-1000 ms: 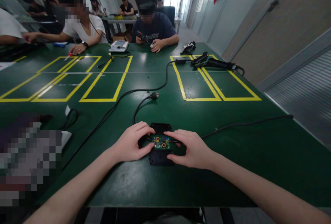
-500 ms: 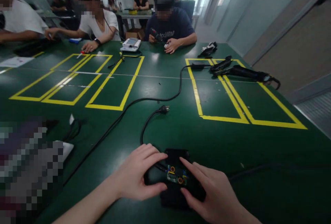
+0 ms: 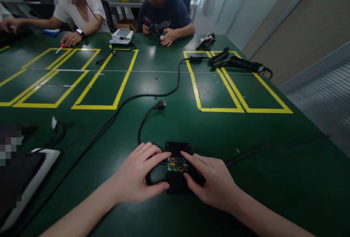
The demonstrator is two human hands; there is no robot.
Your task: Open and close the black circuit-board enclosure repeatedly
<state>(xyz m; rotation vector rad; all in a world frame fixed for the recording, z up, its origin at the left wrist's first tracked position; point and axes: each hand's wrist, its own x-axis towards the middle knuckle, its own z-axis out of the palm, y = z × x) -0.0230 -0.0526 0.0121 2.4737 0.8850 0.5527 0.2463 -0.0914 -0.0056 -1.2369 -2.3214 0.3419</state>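
A small green circuit board (image 3: 172, 169) with copper coils and coloured wires lies between two black plastic housing pieces, the far one (image 3: 177, 147) and the near one (image 3: 176, 184). My left hand (image 3: 146, 173) is open at the left side, its index fingertip by the board's far left corner and its thumb at the near piece. At the right side my right hand (image 3: 209, 178) is open too, index finger and thumb apart around the board's right end. Whether the fingertips press on anything, I cannot tell. A black cord (image 3: 140, 127) runs from the left side to a plug (image 3: 161, 104).
Another black cable (image 3: 153, 95) crosses the green table (image 3: 153, 215). Yellow tape (image 3: 94, 107) marks rectangles. Black tool-like items (image 3: 240, 64) lie at the far right, a white-edged item (image 3: 50, 156) at left. Co-workers sit opposite; one hand (image 3: 71, 39) is near a red-handled screwdriver (image 3: 62, 46).
The camera view has shifted and tilted. Both hands stay around the board; the left thumb and index finger are wider apart than a second ago.
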